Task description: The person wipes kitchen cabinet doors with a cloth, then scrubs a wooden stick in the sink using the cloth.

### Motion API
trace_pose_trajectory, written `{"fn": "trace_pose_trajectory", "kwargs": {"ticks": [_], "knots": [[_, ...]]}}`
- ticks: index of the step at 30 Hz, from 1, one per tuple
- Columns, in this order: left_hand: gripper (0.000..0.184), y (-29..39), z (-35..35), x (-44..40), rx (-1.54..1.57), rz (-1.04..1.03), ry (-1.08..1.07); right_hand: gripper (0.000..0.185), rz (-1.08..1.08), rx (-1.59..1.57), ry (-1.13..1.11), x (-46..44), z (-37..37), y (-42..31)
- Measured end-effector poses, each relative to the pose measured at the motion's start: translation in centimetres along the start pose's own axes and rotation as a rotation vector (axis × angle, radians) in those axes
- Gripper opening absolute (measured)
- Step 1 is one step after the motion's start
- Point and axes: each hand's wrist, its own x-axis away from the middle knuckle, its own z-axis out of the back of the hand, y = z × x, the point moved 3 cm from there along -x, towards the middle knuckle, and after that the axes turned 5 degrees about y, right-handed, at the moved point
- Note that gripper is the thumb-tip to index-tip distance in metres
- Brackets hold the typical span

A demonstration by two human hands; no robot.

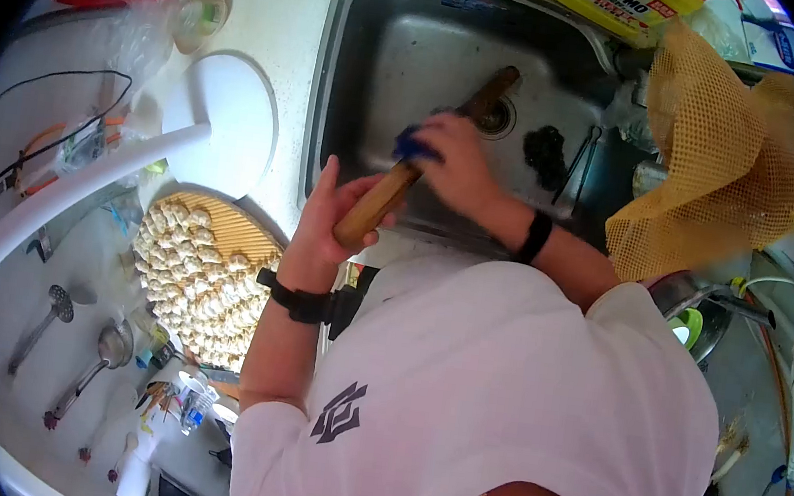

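Note:
A brown wooden rolling pin (380, 205) slants over the front of the metal sink (389, 100), its far end near the drain (498, 119). My left hand (330, 219) is closed around the near end of the pin, thumb pointing up. Partway along it, my right hand (462, 165) presses a dark blue scrubbing cloth (416, 145) against the wood. The cloth is mostly covered by my fingers, so its exact kind is unclear. Right of the drain lie a dark clump like a scouring pad (547, 155) and a thin dark utensil (579, 167).
To the left, a round woven tray (256, 240) holds many small dumplings (188, 273), beside a white round lid or board (221, 115). Yellow mesh (711, 156) hangs at the right. A yellow detergent container (621, 4) stands behind the sink. Ladles (115, 345) hang lower left.

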Motion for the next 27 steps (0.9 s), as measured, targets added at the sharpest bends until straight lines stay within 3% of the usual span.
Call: {"fn": "trace_pose_trajectory", "kwargs": {"ticks": [2, 4, 8, 11, 15, 17, 20, 22, 23, 24, 25, 27], "knots": [[0.071, -0.2, -1.5, 0.2, -0.011, -0.002, 0.058, 0.027, 0.082, -0.092, -0.034, 0.3, 0.3, -5.3], [0.069, -0.4, -3.2, 0.6, 0.053, -0.164, 0.290, 0.029, 0.266, -0.284, -0.201, 0.8, 0.3, -9.0], [0.067, -0.5, -1.5, -0.5, -0.132, -0.190, 0.226, 0.031, 0.355, -0.238, -0.257, 0.5, 0.5, -4.7], [0.067, -0.6, 0.0, -2.9, -0.106, -0.034, 0.171, 0.029, 0.208, 0.023, -0.081, 0.0, 1.0, 2.9], [0.053, -0.6, 0.0, -3.2, -0.294, -0.162, 0.220, 0.028, 0.016, 0.269, 0.067, -1.6, 2.8, 14.7], [0.043, -0.4, 0.3, -3.4, -0.315, -0.165, 0.228, 0.028, -0.251, 0.397, 0.190, -2.2, 3.8, 19.2], [0.042, 0.5, -1.0, -2.3, -0.252, -0.247, 0.269, 0.031, -0.245, 0.373, 0.150, -2.6, 3.0, 16.8], [0.047, 0.9, -1.4, -1.8, -0.466, -0.475, 0.502, 0.034, -0.129, 0.241, -0.008, -2.2, 2.2, 9.3], [0.047, 0.8, -1.3, -2.2, -0.464, -0.470, 0.503, 0.031, 0.010, 0.138, -0.025, -2.0, 1.6, 5.6], [0.053, 0.9, -0.9, -2.6, -0.600, -0.594, 0.562, 0.030, 0.143, 0.035, -0.042, -1.4, 1.1, 2.2], [0.058, 1.2, -0.7, -3.1, -0.738, -0.723, 0.615, 0.032, 0.180, -0.068, -0.102, -0.8, 0.8, -1.3], [0.063, 1.2, -0.7, -3.8, -0.757, -0.775, 0.556, 0.035, 0.213, -0.165, -0.156, 0.0, 0.5, -4.1]]}}
